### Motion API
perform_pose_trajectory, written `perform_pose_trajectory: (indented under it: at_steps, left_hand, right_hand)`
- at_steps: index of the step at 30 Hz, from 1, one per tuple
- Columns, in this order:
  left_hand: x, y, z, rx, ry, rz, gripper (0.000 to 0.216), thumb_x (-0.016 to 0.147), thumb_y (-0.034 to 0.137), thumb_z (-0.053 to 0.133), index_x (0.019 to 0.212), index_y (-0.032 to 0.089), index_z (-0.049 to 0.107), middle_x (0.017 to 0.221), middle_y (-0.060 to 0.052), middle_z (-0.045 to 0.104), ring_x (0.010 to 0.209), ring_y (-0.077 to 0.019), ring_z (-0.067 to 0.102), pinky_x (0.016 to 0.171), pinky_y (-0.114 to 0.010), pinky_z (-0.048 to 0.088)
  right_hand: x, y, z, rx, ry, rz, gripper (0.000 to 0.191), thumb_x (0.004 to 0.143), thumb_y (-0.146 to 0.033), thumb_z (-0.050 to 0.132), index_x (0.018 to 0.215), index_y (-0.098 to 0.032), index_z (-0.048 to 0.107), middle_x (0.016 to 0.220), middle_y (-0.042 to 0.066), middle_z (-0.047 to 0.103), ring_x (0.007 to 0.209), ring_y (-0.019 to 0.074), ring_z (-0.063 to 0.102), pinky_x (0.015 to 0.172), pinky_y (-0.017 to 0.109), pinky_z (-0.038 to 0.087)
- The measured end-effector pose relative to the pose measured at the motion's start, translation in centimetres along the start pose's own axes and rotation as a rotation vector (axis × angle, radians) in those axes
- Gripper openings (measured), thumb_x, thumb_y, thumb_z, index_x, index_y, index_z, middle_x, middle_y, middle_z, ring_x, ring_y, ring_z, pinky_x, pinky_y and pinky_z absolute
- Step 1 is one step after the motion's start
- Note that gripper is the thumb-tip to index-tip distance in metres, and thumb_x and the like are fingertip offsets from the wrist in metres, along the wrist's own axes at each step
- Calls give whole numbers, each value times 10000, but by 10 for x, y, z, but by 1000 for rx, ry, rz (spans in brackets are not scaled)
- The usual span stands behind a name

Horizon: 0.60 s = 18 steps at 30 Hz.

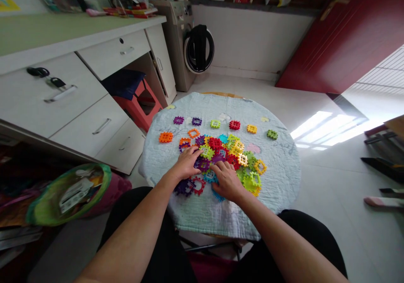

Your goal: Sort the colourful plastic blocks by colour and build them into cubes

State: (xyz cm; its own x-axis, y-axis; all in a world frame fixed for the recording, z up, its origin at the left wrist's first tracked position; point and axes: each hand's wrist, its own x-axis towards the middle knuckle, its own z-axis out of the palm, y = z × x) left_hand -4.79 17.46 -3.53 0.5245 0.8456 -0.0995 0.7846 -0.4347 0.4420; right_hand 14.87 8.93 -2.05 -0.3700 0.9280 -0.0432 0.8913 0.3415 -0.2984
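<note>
A heap of coloured plastic waffle blocks (227, 152) lies in the middle of a round table under a pale blue quilted cloth (277, 178). My left hand (187, 162) rests on the heap's left side, fingers stretched flat toward a green block (206, 151). My right hand (226, 181) lies palm down on the near side of the heap, fingers curled over blue and purple blocks; what it grips, if anything, is hidden. Single blocks sit in a row at the far side: purple (178, 120), green (215, 124), red (234, 125), yellow (251, 128).
A white desk with drawers (94, 64) stands to the left, a red stool (139, 104) under it. A washing machine (192, 43) is at the back, a dark red door (347, 35) at the right. A green basket (69, 192) sits on the floor near my left knee.
</note>
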Motion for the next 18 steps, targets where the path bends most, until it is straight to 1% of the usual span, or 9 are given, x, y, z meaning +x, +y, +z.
perform_pose_trajectory:
  at_steps: [3, 8, 12, 16, 18]
  left_hand:
    - [1, -3, -5, -32, -3, 14, 770, 585, 269, 760, 1304, 246, 484, 1388, -106, 427, 1291, -304, 395, 1089, -430, 316]
    - [6, -1, -5, -121, 107, 30, 627, 660, 290, 701, 1256, 194, 533, 1342, -126, 469, 1270, -300, 423, 1090, -441, 327]
    - [10, 1, -3, -160, 180, 58, 498, 710, 251, 638, 1198, 178, 568, 1275, -120, 526, 1222, -277, 471, 1070, -444, 361]
    - [11, 4, -5, -180, 255, 82, 410, 731, 229, 607, 1136, 166, 595, 1205, -111, 574, 1169, -264, 509, 1057, -445, 376]
    - [10, 9, -5, -190, 274, 114, 387, 741, 231, 604, 1122, 162, 600, 1184, -106, 585, 1153, -255, 517, 1050, -433, 383]
  right_hand:
    - [-2, 7, -4, 79, 26, -33, 517, 689, -206, 606, 1199, -194, 523, 1119, 94, 525, 1011, 252, 432, 889, 382, 368]
    - [-7, 27, -12, 245, 180, -46, 473, 679, -135, 563, 1150, -177, 533, 1090, 92, 540, 995, 235, 466, 903, 373, 396]
    - [-7, 50, -15, 299, 287, 36, 491, 674, -104, 538, 1160, -169, 523, 1083, 100, 548, 1024, 241, 491, 926, 399, 407]
    - [-10, 76, -18, 390, 392, 179, 479, 692, -140, 539, 1164, -213, 515, 1109, 77, 550, 1015, 228, 530, 906, 410, 438]
    - [-11, 86, -18, 438, 421, 233, 478, 702, -150, 524, 1173, -229, 508, 1134, 68, 552, 1011, 219, 540, 890, 409, 451]
